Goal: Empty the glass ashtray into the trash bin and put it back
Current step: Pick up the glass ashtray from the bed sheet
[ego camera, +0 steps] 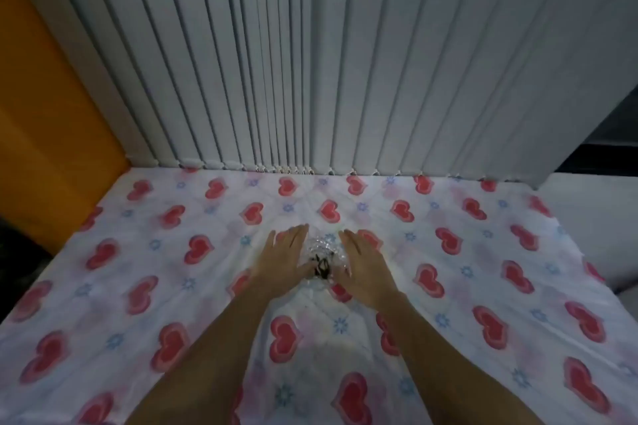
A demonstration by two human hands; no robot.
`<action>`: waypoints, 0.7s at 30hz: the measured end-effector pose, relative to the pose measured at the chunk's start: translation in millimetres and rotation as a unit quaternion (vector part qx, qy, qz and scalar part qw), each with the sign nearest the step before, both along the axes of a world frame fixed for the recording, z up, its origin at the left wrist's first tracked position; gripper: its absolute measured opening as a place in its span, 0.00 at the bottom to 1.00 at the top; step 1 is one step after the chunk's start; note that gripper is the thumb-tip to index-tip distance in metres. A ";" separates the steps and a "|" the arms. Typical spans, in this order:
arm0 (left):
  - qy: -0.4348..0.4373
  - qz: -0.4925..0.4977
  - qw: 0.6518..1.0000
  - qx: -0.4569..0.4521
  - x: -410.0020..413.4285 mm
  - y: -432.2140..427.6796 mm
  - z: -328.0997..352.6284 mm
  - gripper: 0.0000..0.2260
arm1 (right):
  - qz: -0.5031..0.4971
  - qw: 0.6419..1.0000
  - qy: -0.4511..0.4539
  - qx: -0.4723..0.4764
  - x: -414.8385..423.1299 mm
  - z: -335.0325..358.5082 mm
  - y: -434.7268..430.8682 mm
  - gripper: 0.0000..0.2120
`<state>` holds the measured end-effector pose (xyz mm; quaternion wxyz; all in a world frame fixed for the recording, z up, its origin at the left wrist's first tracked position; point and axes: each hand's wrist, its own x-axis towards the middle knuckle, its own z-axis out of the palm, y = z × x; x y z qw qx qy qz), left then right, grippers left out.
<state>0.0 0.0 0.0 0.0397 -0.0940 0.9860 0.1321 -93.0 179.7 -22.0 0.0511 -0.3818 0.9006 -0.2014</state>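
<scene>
White vertical blinds (pixel 310 62), orange wall (pixel 41 134), heart-print tablecloth (pixel 483 286)

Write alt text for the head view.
Two bare hands, left hand and right hand, flank a glass ashtray holding dark debris on a heart-print tablecloth. White vertical blinds hang behind.

Heart-print cloth (pixel 448 286), white vertical blinds (pixel 310 62), orange panel (pixel 45 134)

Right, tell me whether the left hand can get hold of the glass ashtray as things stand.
Probably yes. The left hand lies open right beside the glass ashtray on the heart-print cloth, with nothing between them; the right hand flanks the other side.
</scene>
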 end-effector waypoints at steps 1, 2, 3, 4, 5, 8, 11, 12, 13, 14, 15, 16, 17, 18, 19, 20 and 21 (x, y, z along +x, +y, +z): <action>-0.022 0.003 1.000 0.017 -1.2 -2.1 -8.1 0.51 | 0.015 1.000 -0.013 0.013 -4.4 -8.9 -0.2 0.36; -0.024 0.001 1.000 0.019 -2.2 -2.8 -15.9 0.53 | 0.028 0.999 -0.026 0.022 -8.7 -15.9 -0.9 0.36; -0.027 0.006 1.000 0.008 -0.4 -3.0 -22.3 0.54 | 0.036 0.998 -0.041 0.040 -10.4 -20.7 0.5 0.39; -0.026 0.010 1.000 0.002 0.6 -4.7 -31.6 0.56 | 0.046 0.996 -0.061 0.054 -13.4 -26.8 2.2 0.42; -0.033 0.012 0.999 0.007 0.4 -5.0 -38.2 0.58 | 0.054 0.994 -0.068 0.062 -17.0 -33.3 1.5 0.45; -0.048 0.013 0.998 0.028 -2.5 -5.8 -46.9 0.57 | 0.068 0.992 -0.083 0.063 -23.4 -44.2 -0.1 0.50; -0.066 0.006 0.997 0.025 -8.3 -7.8 -52.8 0.58 | 0.057 0.993 -0.086 0.061 -26.6 -44.6 -3.5 0.49; -0.065 0.000 0.997 0.027 -10.2 -8.9 -55.7 0.59 | 0.055 0.993 -0.081 0.059 -27.3 -45.8 -4.5 0.49; -0.065 -0.002 0.997 0.030 -11.5 -9.8 -56.7 0.59 | 0.054 0.994 -0.078 0.060 -28.0 -44.0 -5.2 0.49; -0.063 -0.001 0.997 0.035 -13.0 -11.2 -57.2 0.59 | 0.052 0.994 -0.077 0.059 -28.8 -43.2 -5.8 0.49; -0.061 0.003 0.997 0.042 -14.0 -11.7 -56.1 0.59 | 0.048 0.994 -0.081 0.057 -28.9 -41.3 -6.2 0.49; -0.060 0.005 0.997 0.050 -14.5 -12.3 -55.6 0.59 | 0.046 0.994 -0.085 0.054 -28.9 -40.3 -6.4 0.49; -0.057 0.006 0.997 0.054 -14.4 -12.1 -53.4 0.58 | 0.042 0.994 -0.087 0.055 -28.2 -38.3 -6.3 0.49; -0.053 0.007 0.997 0.057 -14.3 -11.6 -52.2 0.56 | 0.040 0.994 -0.086 0.051 -27.3 -36.4 -6.2 0.49; -0.049 0.006 0.997 0.058 -13.8 -10.4 -50.0 0.54 | 0.035 0.994 -0.092 0.043 -25.9 -34.6 -5.7 0.49; -0.043 0.006 0.998 0.055 -13.0 -9.4 -49.0 0.53 | 0.030 0.994 -0.098 0.030 -24.7 -33.7 -4.2 0.50; -0.036 0.004 0.998 0.046 -11.9 -7.8 -47.2 0.53 | 0.024 0.994 -0.107 0.016 -22.5 -31.5 -2.1 0.50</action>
